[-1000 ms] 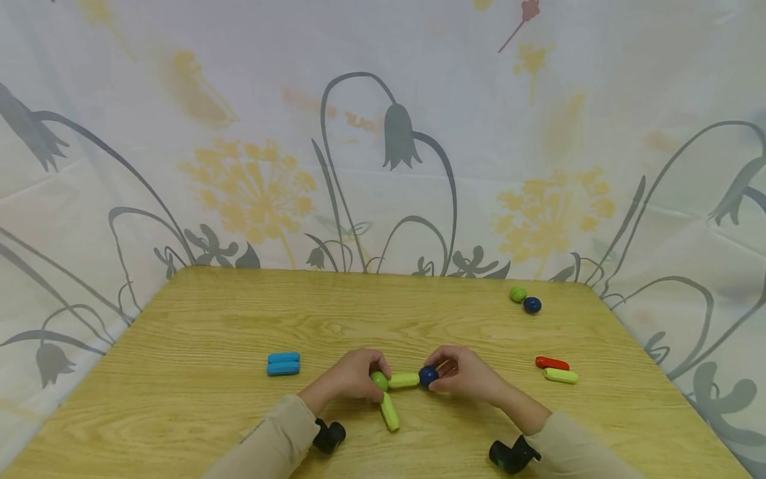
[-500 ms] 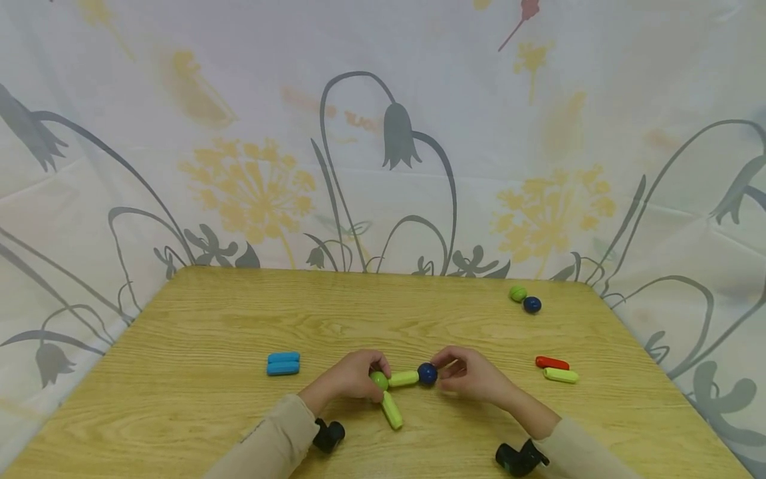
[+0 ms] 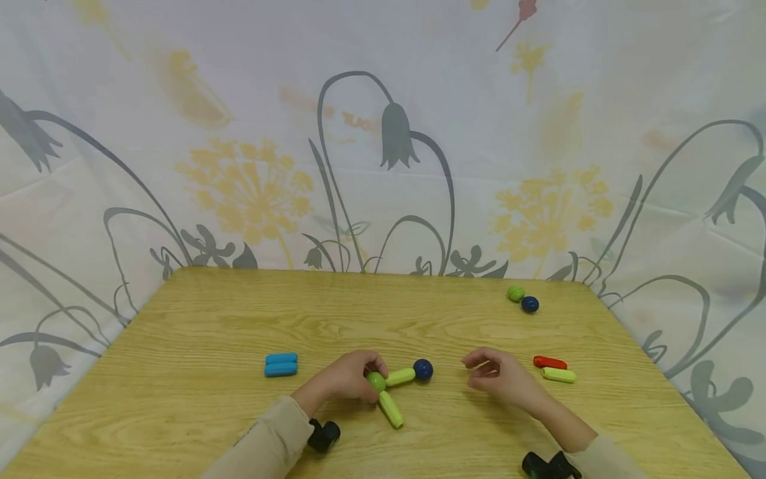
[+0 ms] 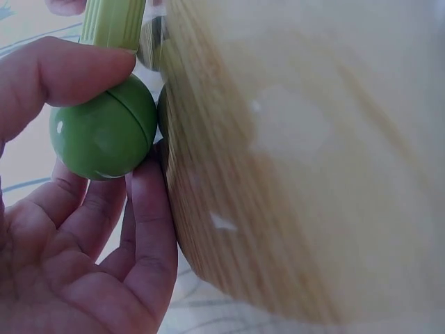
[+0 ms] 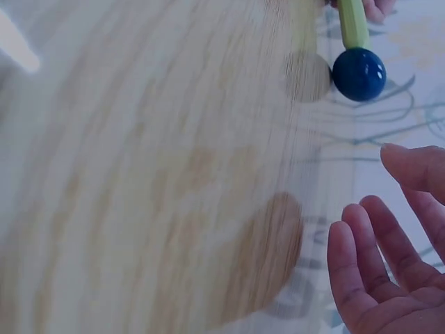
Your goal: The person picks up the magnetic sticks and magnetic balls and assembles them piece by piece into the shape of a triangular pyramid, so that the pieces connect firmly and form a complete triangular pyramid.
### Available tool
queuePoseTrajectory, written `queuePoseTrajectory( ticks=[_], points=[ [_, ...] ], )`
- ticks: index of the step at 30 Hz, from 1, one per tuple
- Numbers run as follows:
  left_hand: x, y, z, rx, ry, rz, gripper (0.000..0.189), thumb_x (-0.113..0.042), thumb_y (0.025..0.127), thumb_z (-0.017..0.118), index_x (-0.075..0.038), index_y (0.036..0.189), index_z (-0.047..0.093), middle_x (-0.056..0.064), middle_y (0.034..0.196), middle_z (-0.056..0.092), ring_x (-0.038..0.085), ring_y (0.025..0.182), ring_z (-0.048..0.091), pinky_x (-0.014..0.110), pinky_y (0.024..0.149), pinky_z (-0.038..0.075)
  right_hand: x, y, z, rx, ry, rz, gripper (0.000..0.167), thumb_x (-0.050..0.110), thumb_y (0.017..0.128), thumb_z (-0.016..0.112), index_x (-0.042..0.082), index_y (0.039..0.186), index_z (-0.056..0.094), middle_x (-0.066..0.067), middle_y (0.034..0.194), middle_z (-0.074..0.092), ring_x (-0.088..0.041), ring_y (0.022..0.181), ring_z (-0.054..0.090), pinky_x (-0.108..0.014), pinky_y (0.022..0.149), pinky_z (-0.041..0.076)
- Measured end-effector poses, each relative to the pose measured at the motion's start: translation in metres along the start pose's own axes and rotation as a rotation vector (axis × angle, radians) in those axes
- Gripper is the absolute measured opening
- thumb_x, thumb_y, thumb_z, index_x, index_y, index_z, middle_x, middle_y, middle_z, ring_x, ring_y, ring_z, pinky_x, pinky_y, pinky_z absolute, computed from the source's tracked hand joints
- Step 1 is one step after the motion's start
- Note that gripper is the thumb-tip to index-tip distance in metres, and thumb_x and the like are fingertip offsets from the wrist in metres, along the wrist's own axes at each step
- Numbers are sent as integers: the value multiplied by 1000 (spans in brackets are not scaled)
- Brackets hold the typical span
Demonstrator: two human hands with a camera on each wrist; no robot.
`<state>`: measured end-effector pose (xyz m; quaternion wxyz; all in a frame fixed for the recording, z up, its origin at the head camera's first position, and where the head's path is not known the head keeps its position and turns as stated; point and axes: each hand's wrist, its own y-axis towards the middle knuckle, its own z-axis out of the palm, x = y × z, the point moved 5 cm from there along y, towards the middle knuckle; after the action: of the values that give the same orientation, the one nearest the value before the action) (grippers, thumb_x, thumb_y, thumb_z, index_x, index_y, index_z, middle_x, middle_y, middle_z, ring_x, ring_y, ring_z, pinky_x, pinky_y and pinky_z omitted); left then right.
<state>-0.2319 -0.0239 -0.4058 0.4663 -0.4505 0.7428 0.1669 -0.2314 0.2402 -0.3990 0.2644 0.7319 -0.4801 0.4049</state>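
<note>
My left hand pinches a glossy green ball between thumb and fingers, low over the wooden table. Two yellow-green rods join that ball: one rod points toward the front edge, the other rod runs right to a dark blue ball. To the right of the blue ball, and apart from it, is my right hand. Its fingers are loosely bent with nothing between them. In the right wrist view, the blue ball sits beyond the fingertips on the rod's end.
Two blue rods lie side by side at the left. A red rod and a yellow-green rod lie right of my right hand. Farther back on the table are another green ball and another blue ball.
My right hand has let go of the blue ball and moved away to the right. The joined pieces have turned slightly, the blue end swinging farther back. My left hand keeps its hold on the green ball.
</note>
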Motion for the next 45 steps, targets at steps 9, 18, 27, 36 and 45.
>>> queuePoseTrajectory(
  ticks=[9,18,27,36,45],
  points=[
    [1,0,1,5,-12,19,30,9,67,68,-8,91,59,3,88,54,18,77,48,31,64,42,-11,-16,-17,-62,18,44,31,7,83,69,-6,110,59,-20,106,59,-26,88,60,-29,69,51],
    [1,0,2,11,-25,18,31,10,67,67,-8,91,59,3,89,54,19,76,47,30,62,41,-21,-27,-30,-104,-5,76,32,7,82,70,-7,109,59,-19,105,61,-25,87,60,-28,68,51],
    [-1,-1,2,9,-30,12,31,10,66,67,-8,90,59,3,88,54,19,75,47,30,62,41,-25,-41,-45,-146,-21,123,34,5,84,68,-10,113,57,-21,108,59,-22,86,60,-30,68,51],
    [-2,-1,1,5,-16,9,31,11,67,68,-8,90,59,3,89,54,19,76,48,31,63,41,-29,-52,-59,-186,-47,143,38,9,85,69,-9,115,56,-24,113,57,-11,85,60,-28,69,51],
    [-1,0,1,8,-9,-8,32,11,67,69,-8,90,59,3,88,54,19,75,47,30,61,40,-39,-67,-75,-222,-57,239,40,15,85,69,-7,116,55,-24,117,54,-12,87,61,-31,70,51]
  ],
)
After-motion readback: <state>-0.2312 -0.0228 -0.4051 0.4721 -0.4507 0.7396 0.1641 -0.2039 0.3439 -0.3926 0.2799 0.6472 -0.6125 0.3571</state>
